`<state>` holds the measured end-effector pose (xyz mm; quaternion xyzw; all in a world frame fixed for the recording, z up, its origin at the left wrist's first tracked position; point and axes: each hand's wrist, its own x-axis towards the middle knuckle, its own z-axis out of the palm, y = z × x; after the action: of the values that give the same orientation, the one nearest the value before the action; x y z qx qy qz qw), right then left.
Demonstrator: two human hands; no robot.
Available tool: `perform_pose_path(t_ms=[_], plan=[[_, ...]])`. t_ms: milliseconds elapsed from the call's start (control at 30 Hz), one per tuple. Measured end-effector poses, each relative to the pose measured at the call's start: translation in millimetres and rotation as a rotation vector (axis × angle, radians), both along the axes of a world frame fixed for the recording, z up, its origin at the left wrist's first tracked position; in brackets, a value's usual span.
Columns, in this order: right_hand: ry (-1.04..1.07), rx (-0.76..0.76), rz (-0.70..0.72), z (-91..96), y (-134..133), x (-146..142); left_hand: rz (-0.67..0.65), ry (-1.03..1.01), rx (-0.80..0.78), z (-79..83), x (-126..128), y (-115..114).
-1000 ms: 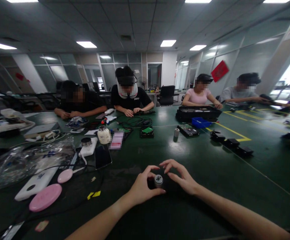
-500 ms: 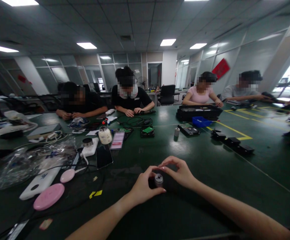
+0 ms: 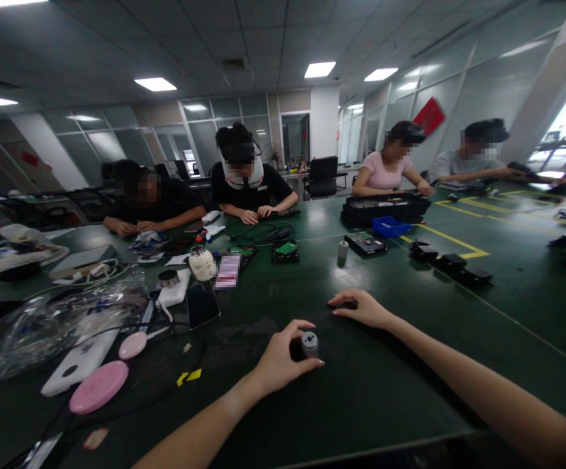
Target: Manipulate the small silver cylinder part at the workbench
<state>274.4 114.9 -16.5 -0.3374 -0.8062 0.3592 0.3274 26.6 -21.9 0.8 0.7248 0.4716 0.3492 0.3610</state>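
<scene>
A small cylindrical metal motor stands upright on the green table, its round end with small holes facing up. My left hand curves around it, with the thumb in front and the index finger behind. Whether the fingertips press on it is hard to see, but it sits between them. Farther out and to the right, my right hand hovers low over the table. Its thumb and index finger are slightly apart, and I see nothing between them. A second metal cylinder stands beyond that hand.
To the left lie a pink round case, a white power bank, a phone and crumpled clear plastic. Hard drives, a blue tray and black parts sit farther back. Several people work across the table.
My right hand has drawn away from the motor, outward and to the right, and its fingers have parted. My left hand stays around the motor. The view has shifted slightly.
</scene>
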Motion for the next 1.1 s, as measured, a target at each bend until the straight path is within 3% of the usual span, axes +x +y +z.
perform_pose_path(t_ms=[133,233,400,500,800,1000,1100], plan=[[0.051,-0.001,-0.028,6.8,-8,-9,-0.012,-0.01,-0.005,1.1,1,0],[0.125,0.01,-0.036,16.6,-28,-24,-0.011,-0.011,-0.004,0.1,1,0],[0.242,-0.016,0.1,30.9,-73,-53,-0.001,0.018,0.064,-1.8,1,2],[0.247,0.005,0.127,31.1,-86,-61,0.0,0.048,0.082,-1.9,2,2],[0.195,0.045,0.112,29.6,-86,-66,0.018,0.071,0.087,-6.2,2,4],[0.306,-0.064,0.011,31.0,-78,-58,0.014,0.057,0.098,-7.7,3,3],[0.311,0.011,0.002,32.8,-75,-52,0.009,0.051,0.105,-7.0,2,3]])
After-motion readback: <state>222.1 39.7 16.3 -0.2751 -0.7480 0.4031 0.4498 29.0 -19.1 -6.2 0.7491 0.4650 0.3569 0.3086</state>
